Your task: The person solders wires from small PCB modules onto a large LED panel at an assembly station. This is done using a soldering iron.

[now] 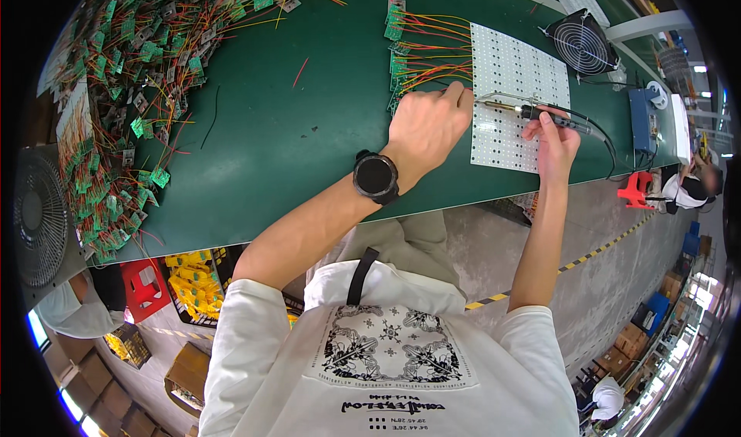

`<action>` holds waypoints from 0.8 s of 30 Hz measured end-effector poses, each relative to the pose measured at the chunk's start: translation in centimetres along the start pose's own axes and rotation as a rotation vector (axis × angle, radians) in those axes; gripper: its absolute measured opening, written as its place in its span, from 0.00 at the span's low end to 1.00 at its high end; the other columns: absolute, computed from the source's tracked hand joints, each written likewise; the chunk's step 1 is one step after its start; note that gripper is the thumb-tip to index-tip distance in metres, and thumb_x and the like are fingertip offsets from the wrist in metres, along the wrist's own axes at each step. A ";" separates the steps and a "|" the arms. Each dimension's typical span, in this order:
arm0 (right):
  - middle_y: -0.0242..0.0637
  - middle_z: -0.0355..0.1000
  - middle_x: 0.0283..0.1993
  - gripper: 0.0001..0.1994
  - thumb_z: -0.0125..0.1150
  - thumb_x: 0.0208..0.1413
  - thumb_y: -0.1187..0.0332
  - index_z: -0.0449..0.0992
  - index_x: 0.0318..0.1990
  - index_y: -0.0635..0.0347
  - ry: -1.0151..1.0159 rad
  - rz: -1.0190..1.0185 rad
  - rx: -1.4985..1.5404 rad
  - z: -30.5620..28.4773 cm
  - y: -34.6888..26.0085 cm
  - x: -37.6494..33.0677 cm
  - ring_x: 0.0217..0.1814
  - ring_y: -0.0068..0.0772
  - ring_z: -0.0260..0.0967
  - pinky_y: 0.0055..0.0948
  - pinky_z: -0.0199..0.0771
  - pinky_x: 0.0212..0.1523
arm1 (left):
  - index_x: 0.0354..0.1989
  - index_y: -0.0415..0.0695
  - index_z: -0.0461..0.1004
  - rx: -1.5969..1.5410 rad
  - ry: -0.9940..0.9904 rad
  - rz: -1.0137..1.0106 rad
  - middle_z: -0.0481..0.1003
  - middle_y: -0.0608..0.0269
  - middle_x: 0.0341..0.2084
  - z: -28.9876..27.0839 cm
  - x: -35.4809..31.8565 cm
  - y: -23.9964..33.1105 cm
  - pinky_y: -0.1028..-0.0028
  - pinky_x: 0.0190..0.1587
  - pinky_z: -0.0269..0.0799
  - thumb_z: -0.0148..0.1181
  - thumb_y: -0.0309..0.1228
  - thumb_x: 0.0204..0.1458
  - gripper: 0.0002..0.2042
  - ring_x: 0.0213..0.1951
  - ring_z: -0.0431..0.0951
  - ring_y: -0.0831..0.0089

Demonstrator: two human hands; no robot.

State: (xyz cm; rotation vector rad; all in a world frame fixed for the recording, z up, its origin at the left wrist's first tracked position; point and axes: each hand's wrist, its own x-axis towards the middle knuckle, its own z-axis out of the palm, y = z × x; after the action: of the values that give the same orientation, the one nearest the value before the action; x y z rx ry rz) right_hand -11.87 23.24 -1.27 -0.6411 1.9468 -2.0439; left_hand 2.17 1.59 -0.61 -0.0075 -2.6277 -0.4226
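My right hand [556, 143] grips a soldering iron [567, 120] with a thin metal tube alongside its tip. The tip points left, over a white perforated panel [509, 147]. At the panel's left edge my left hand [432, 124], with a black watch on the wrist, is closed, knuckles up. Its fingertips are hidden, so what they pinch does not show. Just beyond it, small green circuit boards [396, 28] stand in a column. Their red, yellow and dark wires [440, 47] run to the panel's left edge.
A big heap of wired green boards [154, 59] covers the left of the green table [270, 151]. A black fan [580, 43] stands beyond the panel, a blue box-shaped unit [642, 120] to the right. Loose wire bits lie about. Another person [687, 190] is at far right.
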 end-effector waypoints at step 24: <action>0.41 0.74 0.25 0.11 0.59 0.58 0.71 0.73 0.43 0.72 0.060 -0.002 0.082 -0.3 0.4 0.3 0.23 0.31 0.72 0.25 0.69 0.25 | 0.29 0.41 0.68 0.009 -0.013 0.000 0.69 0.61 0.27 0.4 0.1 -0.2 0.69 0.19 0.70 0.59 0.25 0.45 0.06 0.20 0.75 0.66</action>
State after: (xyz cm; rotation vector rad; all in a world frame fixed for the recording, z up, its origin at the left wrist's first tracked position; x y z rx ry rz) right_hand -12.30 23.37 -1.64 -0.5706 1.8837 -2.1553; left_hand 1.93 1.55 -0.97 -0.0067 -2.6424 -0.4119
